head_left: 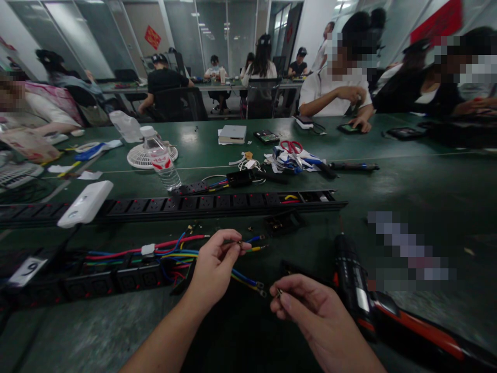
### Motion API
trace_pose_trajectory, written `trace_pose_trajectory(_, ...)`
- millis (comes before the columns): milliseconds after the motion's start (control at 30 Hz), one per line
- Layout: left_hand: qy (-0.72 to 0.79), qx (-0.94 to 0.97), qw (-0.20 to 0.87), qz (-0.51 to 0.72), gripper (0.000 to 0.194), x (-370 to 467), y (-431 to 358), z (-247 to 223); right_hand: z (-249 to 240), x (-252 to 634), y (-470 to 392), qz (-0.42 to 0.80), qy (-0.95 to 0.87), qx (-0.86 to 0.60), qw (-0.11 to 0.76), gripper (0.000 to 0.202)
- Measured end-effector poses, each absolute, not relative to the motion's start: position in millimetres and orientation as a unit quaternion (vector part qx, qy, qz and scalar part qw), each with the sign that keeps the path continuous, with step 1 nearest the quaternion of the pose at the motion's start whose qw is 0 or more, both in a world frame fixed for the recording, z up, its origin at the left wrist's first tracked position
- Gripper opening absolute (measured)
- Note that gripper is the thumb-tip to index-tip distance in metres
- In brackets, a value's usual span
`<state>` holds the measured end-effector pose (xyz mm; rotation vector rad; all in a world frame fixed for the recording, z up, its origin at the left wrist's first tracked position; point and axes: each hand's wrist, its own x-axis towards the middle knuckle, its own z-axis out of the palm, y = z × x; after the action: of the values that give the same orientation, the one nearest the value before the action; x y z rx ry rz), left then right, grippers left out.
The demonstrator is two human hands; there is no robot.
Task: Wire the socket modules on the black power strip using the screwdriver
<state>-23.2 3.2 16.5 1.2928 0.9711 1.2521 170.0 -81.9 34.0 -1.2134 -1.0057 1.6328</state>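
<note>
My left hand pinches a tiny dark metal piece between thumb and forefinger, too small to name. Beside it run red, blue and yellow-green wires from a black power strip lying at the left. Several wire ends carry ring terminals, which lie between my two hands. Lower right, my right hand is closed, with a small brass-coloured metal piece between thumb and fingertips. A black and orange power screwdriver rests just right of that hand. Behind my hands lies a black socket module.
A long black socket strip spans the green table, with a white box-shaped device on it. Behind are a water bottle, red-handled scissors and a screwdriver. Other people sit across the table.
</note>
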Motion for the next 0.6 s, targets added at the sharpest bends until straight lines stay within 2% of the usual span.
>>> trace_pose_trajectory(167,0.429,0.550,0.502,0.512,0.008,-26,6,14,36,180,-80,0.605,-0.439,-0.519,0.414,0.035)
trace_pose_trajectory(400,0.472,0.593,0.452,0.470,0.016,-31,8,11,36,194,-79,0.472,-0.508,-0.612,0.379,0.044)
trace_pose_trajectory(600,0.475,0.630,0.403,0.464,0.020,-31,8,14,32,196,-82,0.466,-0.526,-0.624,0.342,0.039)
